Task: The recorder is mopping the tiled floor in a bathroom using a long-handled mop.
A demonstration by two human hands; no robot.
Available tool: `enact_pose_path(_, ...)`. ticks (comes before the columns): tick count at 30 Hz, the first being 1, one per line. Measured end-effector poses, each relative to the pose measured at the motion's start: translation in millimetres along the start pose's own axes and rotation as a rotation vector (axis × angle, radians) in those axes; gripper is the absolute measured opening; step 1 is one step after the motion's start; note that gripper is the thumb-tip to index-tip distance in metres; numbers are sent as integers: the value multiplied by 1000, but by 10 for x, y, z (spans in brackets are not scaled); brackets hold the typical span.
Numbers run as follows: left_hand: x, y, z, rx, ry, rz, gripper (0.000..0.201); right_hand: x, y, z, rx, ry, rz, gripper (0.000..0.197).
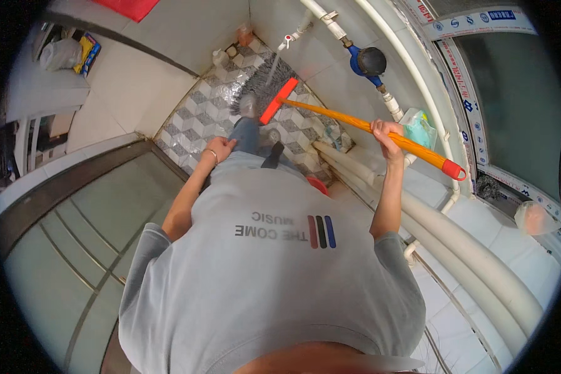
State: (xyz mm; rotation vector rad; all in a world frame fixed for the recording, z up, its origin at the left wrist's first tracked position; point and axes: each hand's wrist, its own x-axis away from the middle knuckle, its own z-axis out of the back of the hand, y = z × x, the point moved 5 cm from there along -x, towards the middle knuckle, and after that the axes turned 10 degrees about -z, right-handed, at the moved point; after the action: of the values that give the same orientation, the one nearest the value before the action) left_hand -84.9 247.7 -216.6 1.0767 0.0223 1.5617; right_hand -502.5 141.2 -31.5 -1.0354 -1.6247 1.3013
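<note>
My right hand (386,138) is wrapped around the orange handle of a mop (355,122), near its red end cap. The handle slopes down and away to the left, to a red bar-shaped head. Grey shaggy strands (263,84) spread from that head over the patterned tile floor. Beyond it, a tap (287,41) lets a thin stream of water fall onto the strands. My left hand (220,149), with a bracelet at the wrist, rests by my left thigh with its fingers curled together. What those fingers pinch, if anything, is hidden.
White pipes (411,68) with a blue water meter (368,62) run along the right wall, and a green-tinted plastic bag (419,129) hangs there. Thick pale pipes (467,249) pass low on my right. A glass-panelled door (62,249) stands at left. Small bottles (220,58) sit in the far corner.
</note>
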Motion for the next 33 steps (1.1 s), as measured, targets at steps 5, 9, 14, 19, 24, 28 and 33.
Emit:
enact_pose_path(5,-359,476,144,8,-56,-133,44,-13,-13,-36,46,23,-20,38)
enact_pose_path(9,-795,802,204,-154,-107,-240,47,35,48,17,57,48,-7,35)
enact_pose_path(14,-1075,1096,228,-275,-246,-246,45,124,-372,-214,-40,470,371,33)
enact_pose_path(19,-735,1234,408,-182,-145,-244,43,141,-422,-81,-151,388,217,29)
enact_pose_path(24,-500,1062,145,-167,-124,-274,46,-74,-434,-5,-99,496,210,36)
enact_pose_path(28,-161,1193,227,-166,-84,-221,41,-79,-408,60,-166,577,259,34)
enact_pose_path(33,-368,749,-95,-143,-109,-248,41,-109,-417,54,-170,595,296,35)
